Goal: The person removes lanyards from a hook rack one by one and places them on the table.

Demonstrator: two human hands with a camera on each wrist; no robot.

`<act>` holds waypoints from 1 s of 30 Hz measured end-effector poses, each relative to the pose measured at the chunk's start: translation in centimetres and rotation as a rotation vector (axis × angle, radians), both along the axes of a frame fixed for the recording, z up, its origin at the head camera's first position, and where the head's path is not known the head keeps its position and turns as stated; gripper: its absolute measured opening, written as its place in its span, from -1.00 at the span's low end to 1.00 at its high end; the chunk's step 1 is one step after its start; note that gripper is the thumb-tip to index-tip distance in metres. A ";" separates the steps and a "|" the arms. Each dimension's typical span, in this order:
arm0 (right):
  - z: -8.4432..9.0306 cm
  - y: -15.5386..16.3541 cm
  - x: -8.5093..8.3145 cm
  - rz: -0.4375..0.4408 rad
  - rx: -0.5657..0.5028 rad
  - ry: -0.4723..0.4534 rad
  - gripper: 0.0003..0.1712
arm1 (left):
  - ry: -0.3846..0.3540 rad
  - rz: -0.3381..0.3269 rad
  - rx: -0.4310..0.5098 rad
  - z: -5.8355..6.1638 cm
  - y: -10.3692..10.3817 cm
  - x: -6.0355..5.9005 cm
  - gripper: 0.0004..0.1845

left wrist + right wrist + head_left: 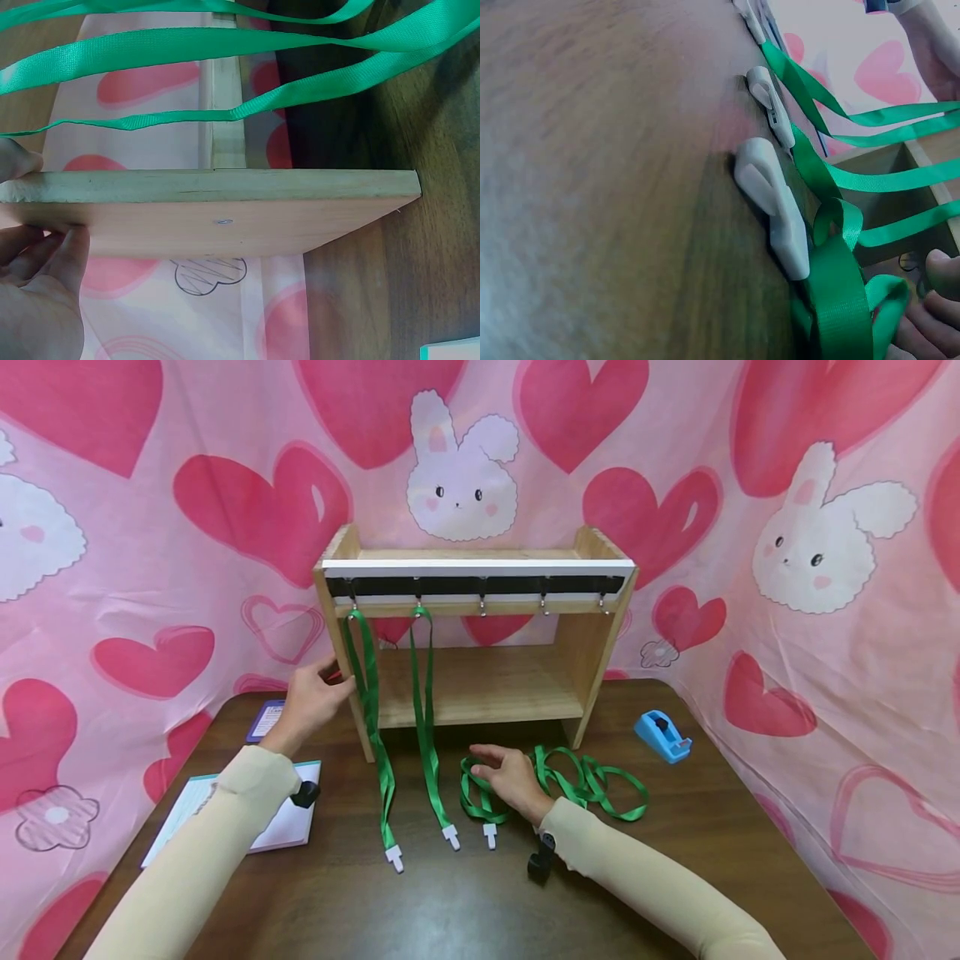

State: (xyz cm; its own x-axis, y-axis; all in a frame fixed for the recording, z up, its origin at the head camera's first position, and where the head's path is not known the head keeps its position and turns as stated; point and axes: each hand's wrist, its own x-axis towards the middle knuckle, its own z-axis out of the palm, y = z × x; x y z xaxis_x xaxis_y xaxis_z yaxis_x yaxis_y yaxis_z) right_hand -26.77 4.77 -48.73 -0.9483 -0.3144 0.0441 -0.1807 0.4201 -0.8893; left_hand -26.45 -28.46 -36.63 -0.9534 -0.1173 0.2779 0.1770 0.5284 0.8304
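Observation:
A wooden shelf rack (480,689) stands at the back of the table, with a row of hooks (482,603) under its top. Two green lanyards (423,718) hang from the two left hooks, their white clips (393,857) lying on the table. My left hand (324,687) grips the rack's left side panel (225,214), thumb on one face and fingers (52,251) on the other. My right hand (501,770) rests with straight fingers on a loose pile of green lanyards (585,781) in front of the rack. Its white clip (776,206) lies close to the right wrist camera.
A blue tape dispenser (662,736) sits at the right of the brown table (450,910). A white notepad (281,822) and a purple card (265,720) lie at the left. Pink heart-and-bunny cloth (825,610) hangs round the table on three sides.

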 end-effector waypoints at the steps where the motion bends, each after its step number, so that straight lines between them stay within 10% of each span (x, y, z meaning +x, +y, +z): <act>1: 0.0 0.0 0.0 -0.005 -0.007 -0.003 -0.53 | 0.000 -0.002 -0.001 -0.1 0.0 0.0 -0.35; 13: 0.9 0.3 -0.3 -0.043 -0.121 0.062 -0.55 | -0.006 -0.014 0.007 -0.1 -0.1 0.0 -0.33; 30: 8.6 1.9 -0.5 0.081 -0.369 0.110 -0.48 | -0.009 -0.003 -0.005 0.0 -0.1 0.0 -0.32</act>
State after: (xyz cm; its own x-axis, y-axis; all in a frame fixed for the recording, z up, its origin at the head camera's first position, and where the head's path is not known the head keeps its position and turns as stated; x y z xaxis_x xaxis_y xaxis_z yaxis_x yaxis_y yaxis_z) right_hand -27.29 6.67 -40.18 -0.9042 -0.3321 0.2685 -0.3030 0.0557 -0.9514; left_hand -26.45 -28.59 -36.60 -0.9563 -0.1131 0.2697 0.1709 0.5324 0.8291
